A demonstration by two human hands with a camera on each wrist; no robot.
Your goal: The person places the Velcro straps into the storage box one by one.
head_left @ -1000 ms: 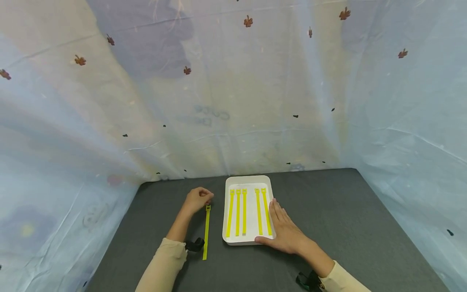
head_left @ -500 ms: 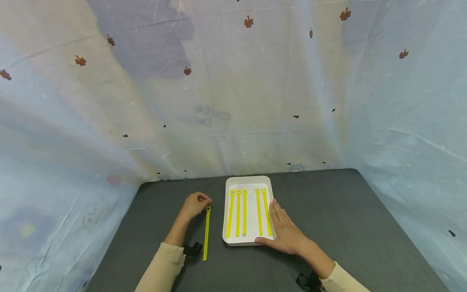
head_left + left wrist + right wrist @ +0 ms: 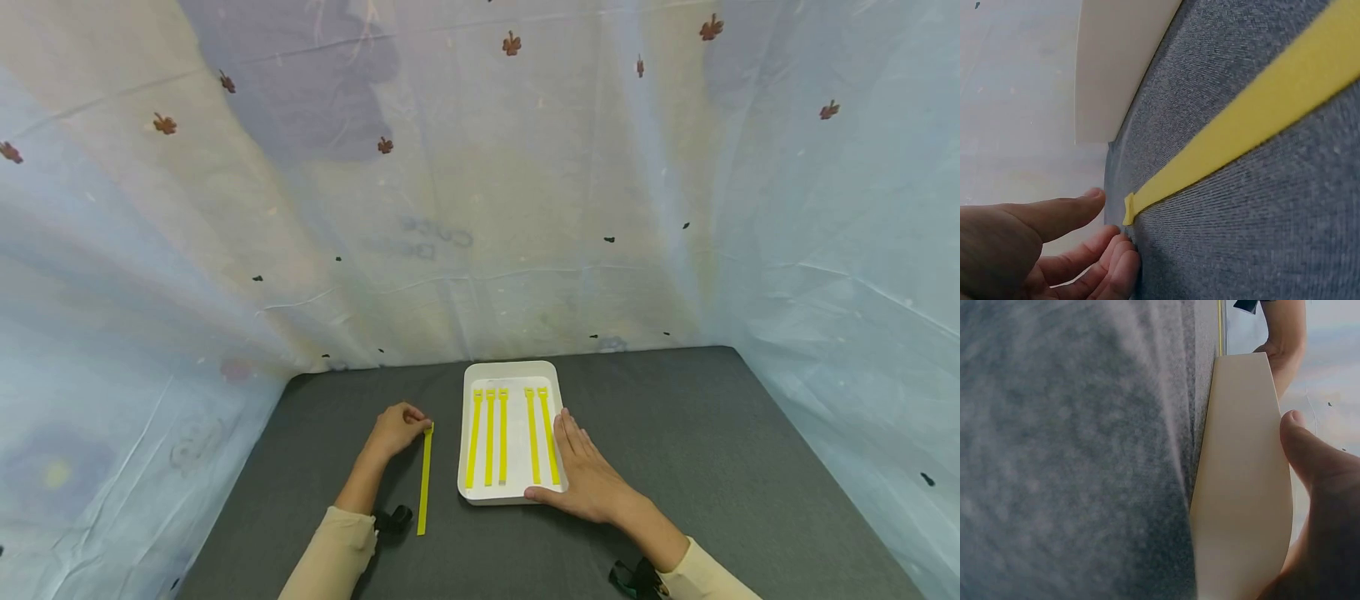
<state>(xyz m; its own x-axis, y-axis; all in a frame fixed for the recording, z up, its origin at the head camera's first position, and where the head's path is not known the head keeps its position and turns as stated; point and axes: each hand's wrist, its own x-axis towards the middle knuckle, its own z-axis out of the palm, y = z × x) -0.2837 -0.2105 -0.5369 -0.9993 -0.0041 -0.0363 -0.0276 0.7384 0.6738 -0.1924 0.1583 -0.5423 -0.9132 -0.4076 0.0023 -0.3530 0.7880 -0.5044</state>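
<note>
A yellow hook-and-loop cable tie [image 3: 425, 487] lies lengthwise on the dark cloth, left of a white tray [image 3: 512, 370]. At its far, slotted end is my left hand [image 3: 397, 428]; in the left wrist view the thumb and fingers are apart near that end [image 3: 1129, 209], and any contact is unclear. My right hand [image 3: 588, 479] rests against the tray's near right corner. Its fingers lie straight along the right side, and the thumb [image 3: 1294, 422] is on the near rim. Inside the tray, several more yellow cable ties [image 3: 490, 437] lie side by side in two groups.
Dark grey cloth [image 3: 720, 467] covers the table. Pale patterned sheeting [image 3: 480, 200] rises behind it and at both sides. Each wrist carries a black camera strap [image 3: 393, 520].
My left hand has shifted slightly left and toward me, staying at the cable tie's far end. That slotted end now looks turned or tipped. The right hand and tray have not moved.
</note>
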